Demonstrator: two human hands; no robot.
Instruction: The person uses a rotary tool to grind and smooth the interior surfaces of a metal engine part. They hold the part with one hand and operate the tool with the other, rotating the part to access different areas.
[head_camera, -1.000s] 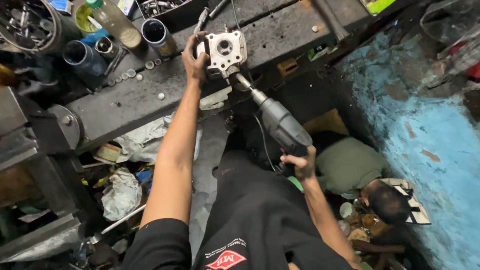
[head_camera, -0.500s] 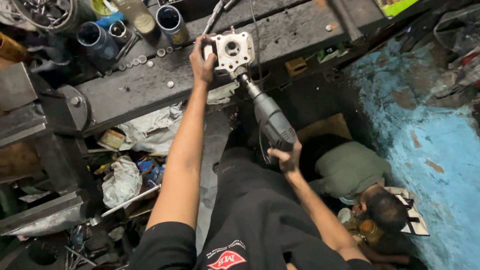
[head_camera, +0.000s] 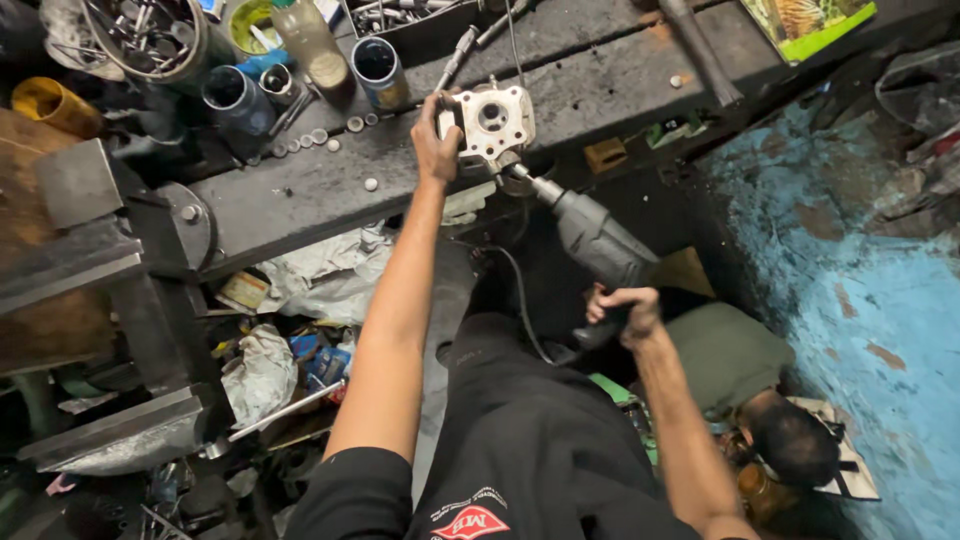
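Cans and a bottle are crowding the workbench behind the left hand, while loose washers are littering the stretch beside it. Bare bench top is lying open toward the right of the metal casting. The drill is blocking the space below the bench edge.

Left arm: bare from a short black sleeve, stretched nearly straight and forward, well ahead of the right. Left hand: wrist straight, back of the hand showing, fingers curled over and clamped on the edge of the metal casting.

Right arm: bare, bent at the elbow, kept low and close to the body, forearm angled inward. Right hand: fingers wrapped tight round the grip of the electric drill, knuckles uppermost.
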